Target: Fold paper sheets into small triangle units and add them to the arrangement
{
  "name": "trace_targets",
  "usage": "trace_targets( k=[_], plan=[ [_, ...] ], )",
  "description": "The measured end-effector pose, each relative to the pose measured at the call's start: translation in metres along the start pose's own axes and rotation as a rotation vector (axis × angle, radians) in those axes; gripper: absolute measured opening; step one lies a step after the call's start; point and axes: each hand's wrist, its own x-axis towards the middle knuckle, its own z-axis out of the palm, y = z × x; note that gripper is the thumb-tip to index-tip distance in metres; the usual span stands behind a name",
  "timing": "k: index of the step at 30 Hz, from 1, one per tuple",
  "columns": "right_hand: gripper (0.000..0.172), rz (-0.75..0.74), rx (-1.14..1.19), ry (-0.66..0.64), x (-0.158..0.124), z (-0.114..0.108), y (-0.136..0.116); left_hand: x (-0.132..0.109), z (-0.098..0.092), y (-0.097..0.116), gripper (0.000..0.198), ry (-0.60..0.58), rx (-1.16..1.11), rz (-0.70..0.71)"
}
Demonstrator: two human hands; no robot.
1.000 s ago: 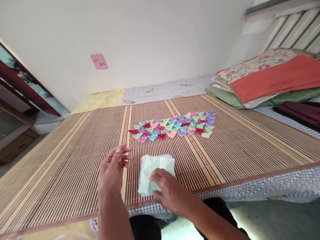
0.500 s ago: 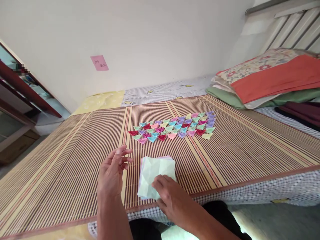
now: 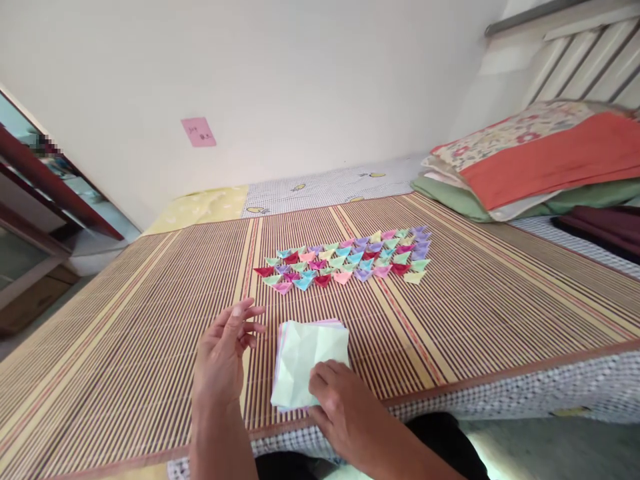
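Note:
A creased, pale green square sheet of paper point(image 3: 300, 360) lies on top of a stack of pastel sheets, whose pink and lilac edges point(image 3: 330, 323) show behind it. At the sheet's lower right corner is my right hand point(image 3: 340, 403), its fingers curled over the paper and its thumb at the near edge. The corner itself is hidden under that hand. My left hand point(image 3: 227, 347) is raised to the left of the stack, palm inward, fingers apart and holding nothing. Beyond the stack, several rows of small folded paper pieces point(image 3: 343, 277) in many colours stand on the mat.
A striped bamboo mat point(image 3: 150, 333) covers the bed, over a checked sheet point(image 3: 500, 383). At the right are folded fabrics with a red and floral cover point(image 3: 545, 163). A pink note point(image 3: 199, 132) is stuck on the white wall behind.
The view has tilted slightly, so the stack sits a little lower. My right hand's fingers have curled in more on the pale green sheet. My left hand stays nearly the same.

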Motion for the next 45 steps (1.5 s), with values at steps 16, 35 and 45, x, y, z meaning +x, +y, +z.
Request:
trace_targets(
  k=[16,35,45],
  plan=[
    [0.026,0.188,0.550,0.148,0.003,-0.026,0.016,0.000,0.003,-0.005,0.047,-0.046,0.011,0.016],
    [0.029,0.224,1.160,0.642,0.049,-0.090,0.043,-0.010,0.033,-0.015,0.050,-0.274,-0.054,-0.016],
    [0.033,0.211,1.136,0.573,0.066,-0.076,0.051,-0.016,0.035,-0.011,0.038,-0.150,-0.121,-0.096]
  ],
)
